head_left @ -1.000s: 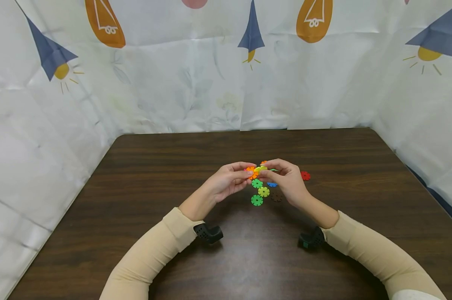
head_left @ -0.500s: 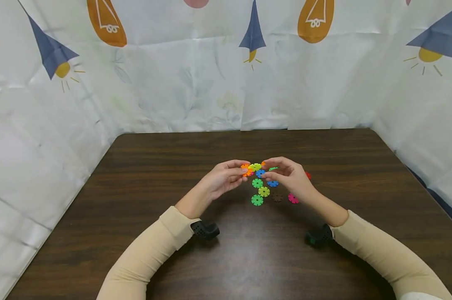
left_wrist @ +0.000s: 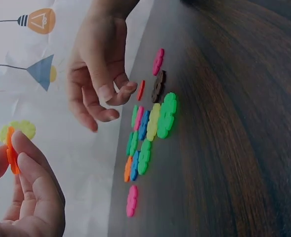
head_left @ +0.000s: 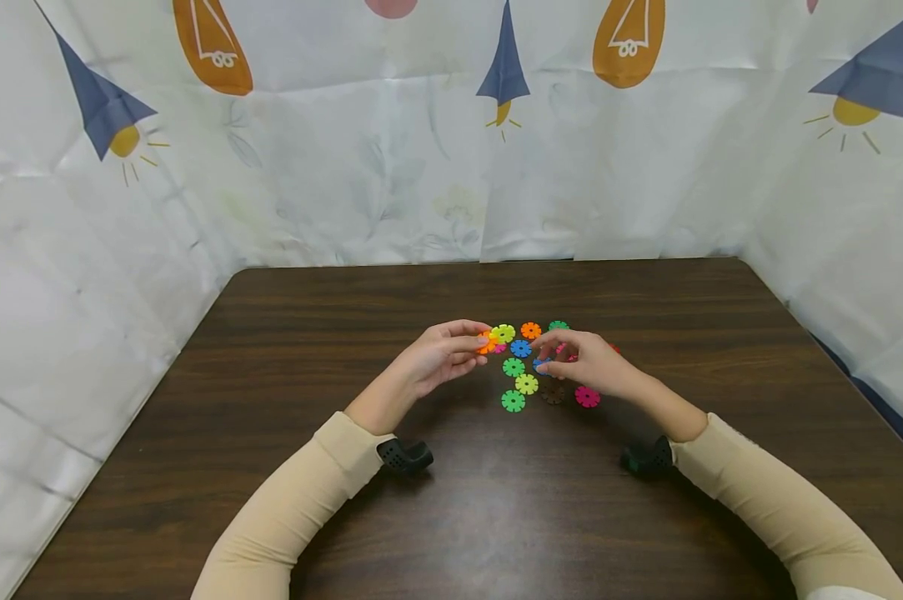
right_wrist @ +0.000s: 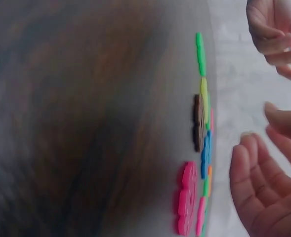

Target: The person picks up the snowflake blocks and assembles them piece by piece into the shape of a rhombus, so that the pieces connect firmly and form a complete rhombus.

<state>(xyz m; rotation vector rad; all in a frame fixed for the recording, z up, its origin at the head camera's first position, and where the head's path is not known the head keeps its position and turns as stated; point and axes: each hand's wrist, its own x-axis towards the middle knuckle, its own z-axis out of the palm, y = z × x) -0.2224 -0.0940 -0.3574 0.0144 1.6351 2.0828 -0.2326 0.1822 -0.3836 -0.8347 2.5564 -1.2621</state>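
My left hand (head_left: 439, 357) pinches an orange notched plastic disc (left_wrist: 11, 153) between thumb and fingers. A yellow notched disc (left_wrist: 25, 130) is joined to it at an angle and sticks out past the fingertips. To the right, my right hand (head_left: 589, 362) hovers above the scattered discs. Its fingers are loosely bent with a gap between thumb and fingertips, and nothing is in them. A blue disc (head_left: 541, 366) lies partly hidden under those fingertips. Another blue disc (head_left: 521, 348) lies on the table between the two hands.
On the dark wooden table (head_left: 346, 333) lie several more flat discs, including a green one (head_left: 514, 401), a yellow one (head_left: 527, 383), a brown one (head_left: 553, 394), a pink one (head_left: 588, 397) and an orange one (head_left: 530, 331). Behind the table hangs a patterned white curtain (head_left: 421, 183).
The right hand has let go of the joined orange and yellow discs and moved right, above the loose discs. The left hand has drawn slightly left, still holding the pair.
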